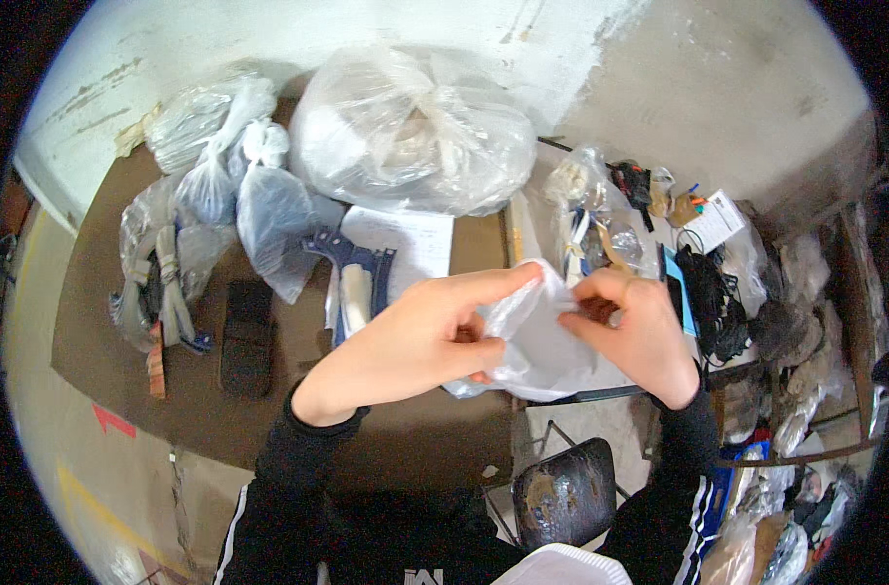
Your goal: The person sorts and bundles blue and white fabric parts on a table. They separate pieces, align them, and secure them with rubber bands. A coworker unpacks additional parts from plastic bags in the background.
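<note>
White bag (550,356) sits just right of frame center, in front of the person. Left hand (420,336) grips its left edge — thumb and fingers closed on the film. Right hand (634,327) pinches the right edge, fingertips slightly blurred. Papers (420,239) and denim piece (352,255) lie just left of it; black case (246,336) at center left, big bag (410,136) upper center.

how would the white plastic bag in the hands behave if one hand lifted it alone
The plastic bag would probably flop and lose its shape, since its thin film creases beside the left hand. It is likely light for its size, as no bulky contents bulge through. It may slip a little, given how smooth the film looks.
</note>
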The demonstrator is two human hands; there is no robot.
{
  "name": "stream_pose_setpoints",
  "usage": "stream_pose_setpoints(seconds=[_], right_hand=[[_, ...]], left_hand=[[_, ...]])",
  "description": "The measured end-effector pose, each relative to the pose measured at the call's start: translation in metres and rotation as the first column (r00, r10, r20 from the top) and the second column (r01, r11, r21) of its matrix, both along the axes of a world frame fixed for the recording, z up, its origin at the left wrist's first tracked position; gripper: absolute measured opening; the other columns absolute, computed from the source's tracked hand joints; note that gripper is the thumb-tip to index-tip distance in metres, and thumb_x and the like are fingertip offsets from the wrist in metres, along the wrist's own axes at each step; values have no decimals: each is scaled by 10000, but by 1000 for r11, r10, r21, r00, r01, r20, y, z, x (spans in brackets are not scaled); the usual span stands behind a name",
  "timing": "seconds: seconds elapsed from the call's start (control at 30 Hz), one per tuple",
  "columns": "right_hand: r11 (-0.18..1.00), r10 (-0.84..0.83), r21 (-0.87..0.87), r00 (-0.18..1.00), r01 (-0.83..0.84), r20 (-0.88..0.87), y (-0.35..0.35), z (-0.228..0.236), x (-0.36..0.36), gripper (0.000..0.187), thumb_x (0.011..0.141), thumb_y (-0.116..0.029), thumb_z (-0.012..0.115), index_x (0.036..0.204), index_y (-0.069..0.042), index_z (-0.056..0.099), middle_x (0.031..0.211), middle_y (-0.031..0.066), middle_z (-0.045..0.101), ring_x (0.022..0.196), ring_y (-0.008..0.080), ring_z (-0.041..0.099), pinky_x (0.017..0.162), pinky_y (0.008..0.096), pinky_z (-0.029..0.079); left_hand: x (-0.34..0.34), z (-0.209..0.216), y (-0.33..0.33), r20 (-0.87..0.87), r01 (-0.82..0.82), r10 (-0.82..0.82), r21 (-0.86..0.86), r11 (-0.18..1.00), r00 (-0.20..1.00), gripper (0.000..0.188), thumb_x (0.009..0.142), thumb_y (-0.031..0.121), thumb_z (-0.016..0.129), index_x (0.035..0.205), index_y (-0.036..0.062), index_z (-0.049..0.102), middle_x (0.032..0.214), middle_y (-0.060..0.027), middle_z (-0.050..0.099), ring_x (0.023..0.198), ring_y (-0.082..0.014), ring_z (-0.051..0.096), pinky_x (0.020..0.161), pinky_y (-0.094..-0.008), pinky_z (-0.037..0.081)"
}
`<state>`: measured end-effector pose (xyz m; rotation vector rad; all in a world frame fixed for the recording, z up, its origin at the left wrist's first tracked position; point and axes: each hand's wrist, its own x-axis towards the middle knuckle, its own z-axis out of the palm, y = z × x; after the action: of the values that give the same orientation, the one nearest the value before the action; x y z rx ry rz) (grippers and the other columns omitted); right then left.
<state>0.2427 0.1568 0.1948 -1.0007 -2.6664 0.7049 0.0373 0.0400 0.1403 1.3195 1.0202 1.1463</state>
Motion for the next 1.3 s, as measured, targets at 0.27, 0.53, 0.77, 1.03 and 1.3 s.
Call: stream_pose_setpoints(seconds=[0.27,0.53,0.77,1.03,1.3], right_hand=[[835,179,549,961,-35,-212,-44,24,-17,115,777,9,665,891,7,675,892,152,646,826,302,634,758,353,500],[873,59,408,888,-267,455,-33,0,-43,86,717,10,632,792,42,604,746,238,617,744,429,602,659,501,452],[839,33,471,890,-272,455,-48,13,-53,146,727,-21,653,870,-31,625,716,198,618,681,394,604,637,470,455],[738,174,642,978,-207,116,-62,57,-25,207,841,35,543,1029,16,627,899,200,618,768,339,599,661,391,452],[807,399,464,917,-366,30,-120,41,-40,278,785,-53,694,1057,-32,638,1046,136,645,817,280,633,677,336,510]], left_hand=[[0,-1,-4,-48,-72,81,162,984,996,645,799,16,600,1411,21,396,984,-127,675,647,-109,632,607,-261,537],[11,-11,-3,-160,-190,315,522,832,936,475,738,93,651,1148,-80,486,845,-238,621,715,-306,660,637,-371,510],[-26,-9,-26,-68,-260,341,512,819,938,493,789,188,701,1209,-29,561,1082,-261,597,804,-297,661,679,-328,521],[-191,-77,-100,-481,-790,860,589,170,-173,495,797,221,697,1234,39,554,1187,-197,588,1028,-338,606,895,-405,482],[-238,-162,-148,-593,-808,739,578,115,-319,518,735,109,666,1239,79,549,1164,-166,597,1051,-376,565,919,-433,456]])
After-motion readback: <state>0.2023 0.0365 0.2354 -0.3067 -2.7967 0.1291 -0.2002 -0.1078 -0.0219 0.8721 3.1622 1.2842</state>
